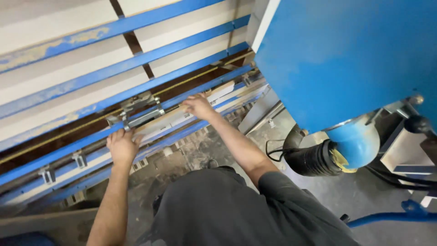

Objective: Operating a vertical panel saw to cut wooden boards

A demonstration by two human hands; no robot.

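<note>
Blue steel rails (136,59) of a vertical panel saw frame slant across the upper left of the frame, with pale boards behind them. Low on that frame a long pale strip (168,119) lies along the bottom ledge. The left hand (122,145) rests on it at centre left with fingers curled over its edge beside a metal clamp bracket (139,111); the right hand (198,105) presses flat and open on it further right. This looks like seating or sliding the strip along the ledge; the next move would call for keeping it level. A blue saw housing (346,59) and black dust hose (309,157) block the right. The strip's ends and the fingertips are hard to make out.
</note>
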